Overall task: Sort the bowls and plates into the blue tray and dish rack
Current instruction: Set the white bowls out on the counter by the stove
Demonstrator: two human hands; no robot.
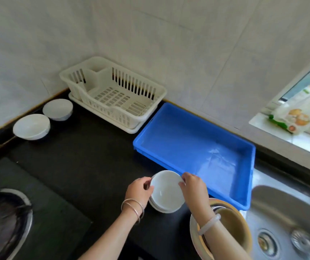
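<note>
Gripping the top white bowl (166,190) by its rim, my left hand (138,190) takes the left edge and my right hand (193,186) takes the right edge. The bowl is tilted, its opening facing up and toward me, the far rim raised. It has no long axis; it is round. Beneath it sits a short stack of white bowls (159,208), upright on the black worktop (86,151), just beside the near corner of the blue tray (248,177).

Hand pose: both hands are closed narrowly on the rim, fingers curled over the edge, thumbs toward me. Both forearms reach forward from the lower edge of the view. My left wrist carries two thin bangles (132,208); my right wrist carries a pale bangle (208,224). My right forearm crosses over a stack of tan plates and a bowl (233,226) at the sink edge.

The blue tray lies flat, its long axis running from near right to far left. Beyond it, the white dish rack (113,94) stands in the corner against the tiled wall. Left of the rack, two white bowls (31,126) (57,109) rest on the worktop, near each other, well apart from my hands.
</note>
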